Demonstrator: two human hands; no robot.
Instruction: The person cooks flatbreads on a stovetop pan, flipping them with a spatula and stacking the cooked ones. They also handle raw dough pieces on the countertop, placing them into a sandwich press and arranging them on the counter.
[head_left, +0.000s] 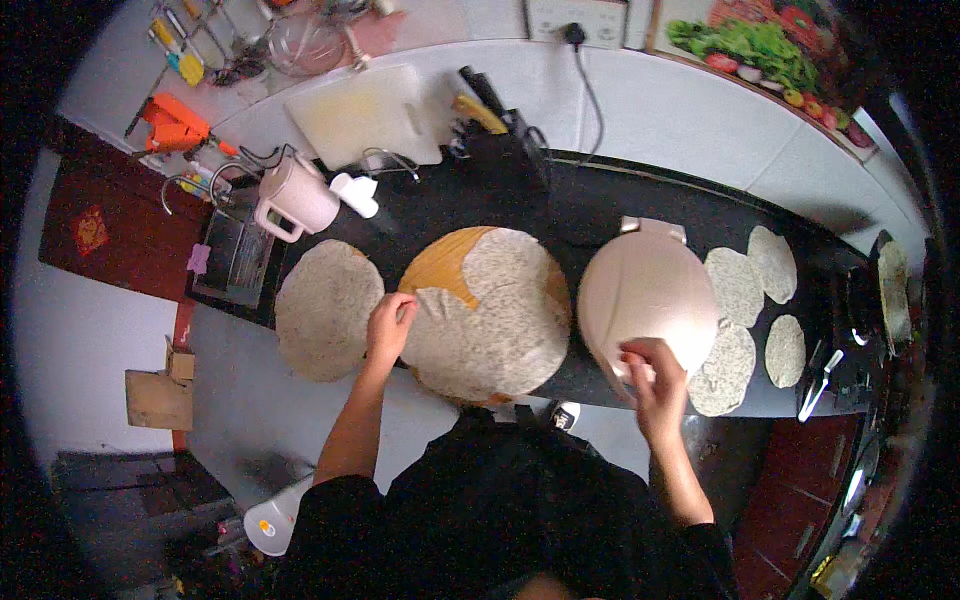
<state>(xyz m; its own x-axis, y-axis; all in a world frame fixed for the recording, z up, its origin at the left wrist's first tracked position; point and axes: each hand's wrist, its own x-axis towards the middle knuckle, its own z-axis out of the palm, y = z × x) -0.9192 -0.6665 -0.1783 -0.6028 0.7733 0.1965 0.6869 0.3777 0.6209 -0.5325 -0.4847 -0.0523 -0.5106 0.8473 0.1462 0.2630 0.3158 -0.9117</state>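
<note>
Thin speckled flatbreads (502, 337) lie overlapping on a round wooden board (442, 262) in the middle of the black counter. My left hand (391, 322) is at the board's left edge, fingertips together at the flatbread's rim; whether they pinch it is unclear. Left of it lies another large round flatbread (328, 311). My right hand (656, 375) is at the front edge of a closed, pale round electric griddle (649, 292), fingers curled near its handle; its grip cannot be made out. Smaller flatbreads (724, 367) lie to the right of the griddle.
Behind the board stand a knife block (517, 150) and a white cutting board (360, 120). A pink kettle (298, 196) is by the sink (238, 247) at the left. A white-handled spatula or knife (821, 386) and a pan (894, 292) are at the right. A black cord hangs from the wall socket (577, 21).
</note>
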